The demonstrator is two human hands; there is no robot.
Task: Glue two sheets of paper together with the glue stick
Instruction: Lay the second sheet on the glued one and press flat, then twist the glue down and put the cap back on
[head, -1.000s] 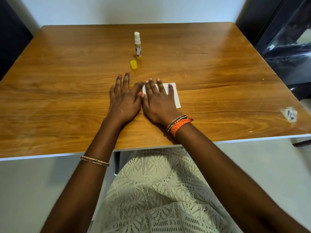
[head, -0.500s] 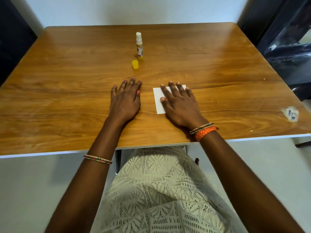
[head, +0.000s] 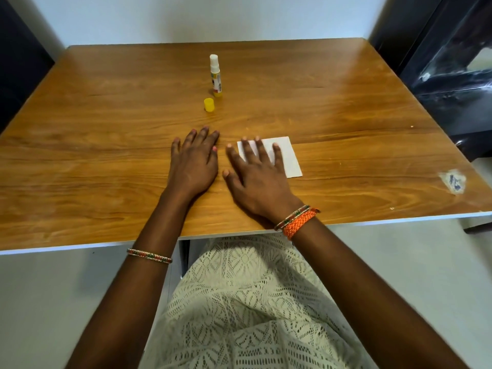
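From the head view, white paper (head: 286,155) lies flat on the wooden table (head: 106,145) under the right hand (head: 258,177), fingers spread and pressing; the left hand (head: 194,166) rests flat and empty beside it. The paper looks light, limp and likely to slide, so best lifted by a free corner. The uncapped glue stick (head: 216,75) stands beyond, its yellow cap (head: 209,104) just beside it; the label is unreadable.

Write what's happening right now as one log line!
right hand: flat on paper | left hand: flat on table | glue stick: upright, uncapped | cap: beside it
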